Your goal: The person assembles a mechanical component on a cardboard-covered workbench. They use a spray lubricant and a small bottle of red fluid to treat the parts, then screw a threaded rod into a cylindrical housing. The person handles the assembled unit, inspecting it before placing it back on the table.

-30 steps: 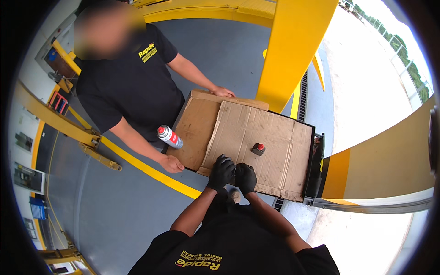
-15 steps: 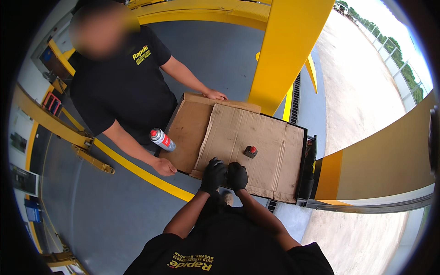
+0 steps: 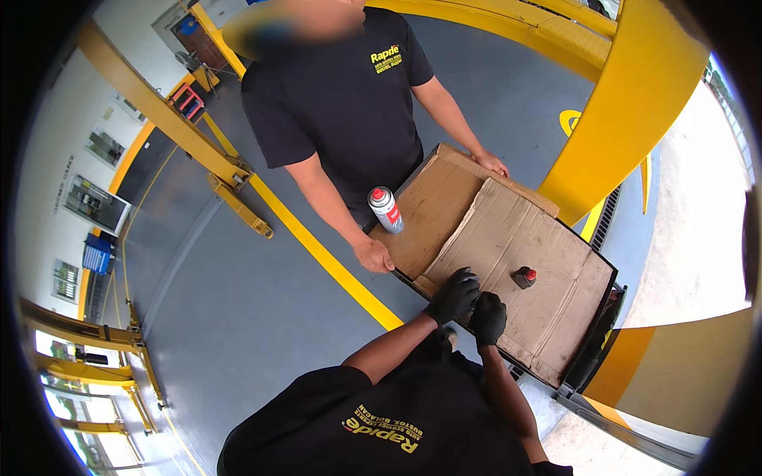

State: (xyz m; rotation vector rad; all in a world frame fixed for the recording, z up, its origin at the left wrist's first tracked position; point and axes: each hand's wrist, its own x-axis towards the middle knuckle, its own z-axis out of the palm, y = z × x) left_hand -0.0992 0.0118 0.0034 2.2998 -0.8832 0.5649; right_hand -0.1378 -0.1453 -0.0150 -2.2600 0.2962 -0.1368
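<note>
Both my hands wear black gloves and are held close together over the near edge of a flattened cardboard sheet [image 3: 484, 226]. My left hand [image 3: 455, 295] is closed, its fingers curled toward the right one. Beside it my right hand [image 3: 487, 319] forms a fist, knuckles up. Whatever they may grip is too small or hidden to make out. Just past them, a small dark bottle-like object with a red top [image 3: 524, 277] rests on the cardboard. A spray can with a red cap [image 3: 385, 210] stands upright at the left side of the cardboard-lined cart top.
Across the cart, a co-worker in a black shirt [image 3: 333, 119] rests one hand [image 3: 373, 255] on its left corner and another [image 3: 492, 164] on its far edge. A yellow lift post [image 3: 627, 111] rises behind. A yellow floor line [image 3: 317, 246] crosses the grey floor.
My view has swung left, so the cart, cans and co-worker appear farther right. My hands stay together at the cardboard's near edge, and the co-worker still touches the cart.
</note>
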